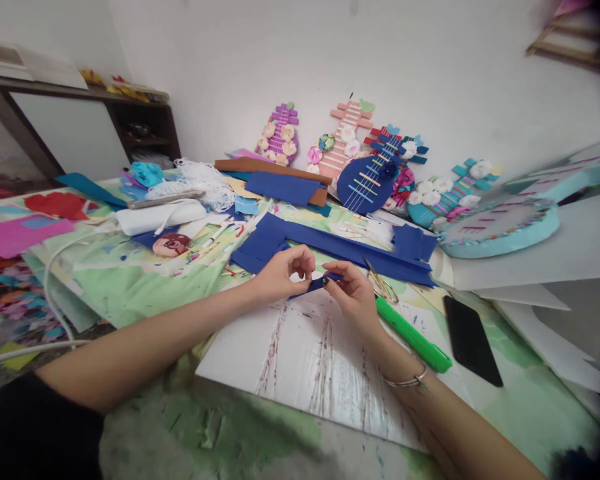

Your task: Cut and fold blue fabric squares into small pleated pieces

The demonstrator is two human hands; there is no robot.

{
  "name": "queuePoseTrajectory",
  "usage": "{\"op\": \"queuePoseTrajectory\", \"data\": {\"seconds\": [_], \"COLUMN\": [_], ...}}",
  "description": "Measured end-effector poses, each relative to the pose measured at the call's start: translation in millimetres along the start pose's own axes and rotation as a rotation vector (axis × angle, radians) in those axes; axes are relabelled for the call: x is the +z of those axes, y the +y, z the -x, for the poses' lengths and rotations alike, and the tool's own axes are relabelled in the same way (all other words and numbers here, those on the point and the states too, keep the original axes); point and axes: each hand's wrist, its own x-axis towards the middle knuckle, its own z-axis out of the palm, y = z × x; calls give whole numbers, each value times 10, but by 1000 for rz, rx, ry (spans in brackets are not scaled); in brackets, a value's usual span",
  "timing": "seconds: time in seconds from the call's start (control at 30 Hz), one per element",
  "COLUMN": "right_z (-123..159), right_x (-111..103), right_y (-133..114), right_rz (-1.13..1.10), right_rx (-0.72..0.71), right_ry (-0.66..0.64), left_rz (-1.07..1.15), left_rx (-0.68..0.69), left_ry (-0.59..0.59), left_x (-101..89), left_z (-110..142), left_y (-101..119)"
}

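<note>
A narrow dark blue strip of paper or cloth is stretched between my two hands over a white board. My left hand pinches its left part, thumb and forefinger curved together. At the other end my right hand grips it between thumb and fingers. Streaks of dried glue and coloured specks run down the board. Larger blue pieces lie just beyond my hands, with a long folded blue band reaching right. Gold-handled scissors and a green cutter-like tool lie beside my right hand.
A black phone lies at the right. Decorated lute-shaped crafts lean against the wall, and a light blue one stands right. White cord, a white glue gun-like object and a round pink item sit left.
</note>
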Motion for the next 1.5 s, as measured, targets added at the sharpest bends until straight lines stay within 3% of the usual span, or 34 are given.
{"op": "queuePoseTrajectory", "data": {"seconds": [0.2, 0.43, 0.63, 0.97, 1.5], "right_z": [-11, -34, -40, -44, -53], "right_x": [-24, -50, -65, -101, -65], "right_y": [44, 34, 66, 61, 47], "right_rz": [-7, -118, -73, 14, -86], "right_rx": [-25, 76, 77, -38, 49], "right_ry": [27, 61, 77, -44, 43], "left_rz": [-70, -109, -132, -185, -180], "left_rx": [27, 68, 72, 101, 120], "left_ry": [2, 15, 39, 51, 7], "left_x": [-21, -36, -41, -44, -47], "left_z": [-5, -23, -23, -19, -14], "left_y": [-32, -37, -46, -45, -35]}}
